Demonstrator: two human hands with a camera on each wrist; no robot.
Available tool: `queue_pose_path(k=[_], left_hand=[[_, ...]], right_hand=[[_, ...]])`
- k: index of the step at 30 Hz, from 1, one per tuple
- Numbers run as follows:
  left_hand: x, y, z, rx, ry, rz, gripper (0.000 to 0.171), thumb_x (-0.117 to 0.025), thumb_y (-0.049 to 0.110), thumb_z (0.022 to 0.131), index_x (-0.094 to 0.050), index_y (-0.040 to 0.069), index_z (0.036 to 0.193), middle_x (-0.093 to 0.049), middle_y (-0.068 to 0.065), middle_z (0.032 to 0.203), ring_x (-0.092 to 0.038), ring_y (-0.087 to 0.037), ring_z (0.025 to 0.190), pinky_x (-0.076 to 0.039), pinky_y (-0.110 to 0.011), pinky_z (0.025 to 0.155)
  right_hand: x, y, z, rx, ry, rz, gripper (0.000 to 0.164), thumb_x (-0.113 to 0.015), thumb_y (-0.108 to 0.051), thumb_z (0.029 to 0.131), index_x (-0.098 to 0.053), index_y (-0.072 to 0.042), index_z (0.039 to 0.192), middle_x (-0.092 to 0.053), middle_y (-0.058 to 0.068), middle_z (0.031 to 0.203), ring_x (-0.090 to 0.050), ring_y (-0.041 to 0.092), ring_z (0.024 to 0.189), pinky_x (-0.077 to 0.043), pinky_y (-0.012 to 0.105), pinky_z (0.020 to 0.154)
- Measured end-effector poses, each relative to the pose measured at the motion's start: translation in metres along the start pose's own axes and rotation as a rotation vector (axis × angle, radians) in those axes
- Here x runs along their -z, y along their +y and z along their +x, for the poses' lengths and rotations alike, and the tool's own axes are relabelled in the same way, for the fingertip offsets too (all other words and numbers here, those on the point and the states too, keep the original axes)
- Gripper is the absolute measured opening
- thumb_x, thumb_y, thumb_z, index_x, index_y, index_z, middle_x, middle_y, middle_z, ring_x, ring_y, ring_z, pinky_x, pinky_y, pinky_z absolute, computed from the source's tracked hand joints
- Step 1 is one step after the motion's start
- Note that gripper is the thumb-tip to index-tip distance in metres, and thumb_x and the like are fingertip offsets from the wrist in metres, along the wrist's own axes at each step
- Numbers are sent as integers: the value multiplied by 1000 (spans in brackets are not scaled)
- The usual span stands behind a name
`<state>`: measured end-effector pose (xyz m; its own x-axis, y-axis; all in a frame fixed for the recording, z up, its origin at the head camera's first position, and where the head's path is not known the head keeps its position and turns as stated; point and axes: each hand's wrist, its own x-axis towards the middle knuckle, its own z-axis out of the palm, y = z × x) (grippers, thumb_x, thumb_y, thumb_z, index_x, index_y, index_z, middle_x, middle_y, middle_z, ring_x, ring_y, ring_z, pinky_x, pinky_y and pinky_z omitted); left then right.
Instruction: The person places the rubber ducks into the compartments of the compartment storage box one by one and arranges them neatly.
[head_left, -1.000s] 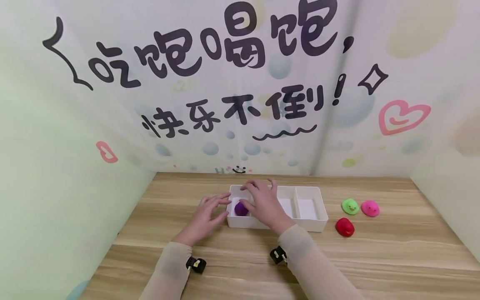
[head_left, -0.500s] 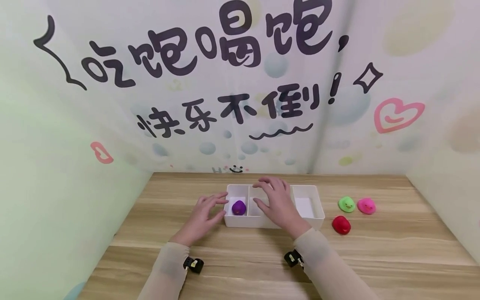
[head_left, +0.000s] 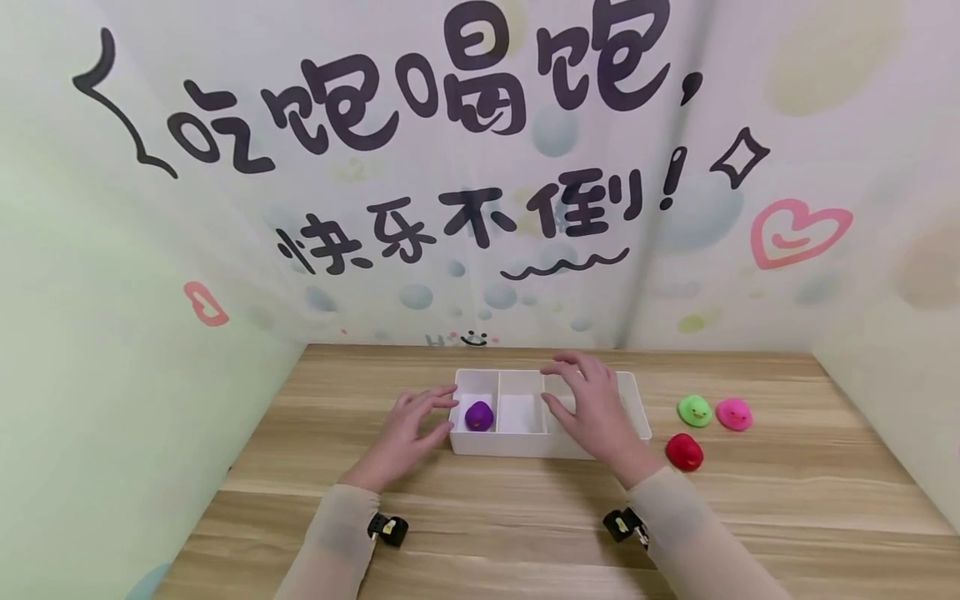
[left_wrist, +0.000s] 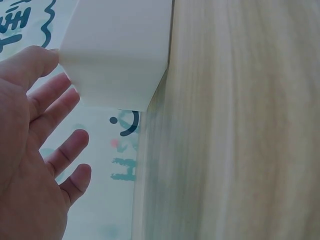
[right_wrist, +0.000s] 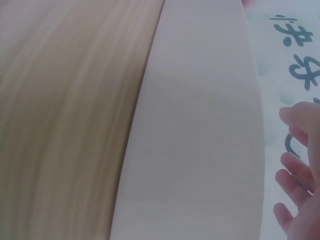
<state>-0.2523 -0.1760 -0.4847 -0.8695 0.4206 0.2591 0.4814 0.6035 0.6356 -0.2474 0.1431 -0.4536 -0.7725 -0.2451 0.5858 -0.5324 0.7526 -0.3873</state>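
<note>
A white divided box point(head_left: 502, 445) stands lengthwise on the table. In its leftmost compartment sits a purple duck-like toy point(head_left: 478, 416). My left hand point(head_left: 405, 435) is at the box's left end, thumb and fingertips right at its rim, fingers fairly straight. In the left wrist view, the same hand point(left_wrist: 30, 120) has its fingers spread beside the box's end wall point(left_wrist: 115, 85). Over the right-hand compartments hangs my right hand point(head_left: 596, 410), holding nothing, thumb and fingers apart. The right wrist view has this hand point(right_wrist: 302, 170) behind the long front wall point(right_wrist: 192, 135).
Right of the box lie a green duck toy point(head_left: 695, 410), a pink one point(head_left: 734, 413) and a red toy point(head_left: 685, 452) on the wood-grain table point(head_left: 487, 517). A printed white curtain point(head_left: 480, 292) hangs along the table's back edge.
My right hand has moved rightward along the box, away from the purple toy, uncovering the left compartments. The left hand has stayed at the box's left end.
</note>
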Motion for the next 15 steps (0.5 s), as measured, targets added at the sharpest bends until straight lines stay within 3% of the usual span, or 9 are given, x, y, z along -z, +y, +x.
queue_pose_path(k=[8,15], left_hand=[[-2,0,0,-13,19,4,36,-69,21,99,-65,13,134,-52,-2,158,-48,-26,127,-41,-54,105],[0,1,1,-2,10,0,37,-69,21,99,-65,12,134,-51,4,158,-47,-26,128,-42,-56,106]], right_hand=[[21,15,-11,16,3,-45,37,-84,-15,87,-69,-12,120,-62,15,133,-54,37,127,-37,63,103],[38,28,-20,-4,35,-66,36,-84,-12,86,-70,-11,119,-63,15,130,-53,37,123,-28,63,103]])
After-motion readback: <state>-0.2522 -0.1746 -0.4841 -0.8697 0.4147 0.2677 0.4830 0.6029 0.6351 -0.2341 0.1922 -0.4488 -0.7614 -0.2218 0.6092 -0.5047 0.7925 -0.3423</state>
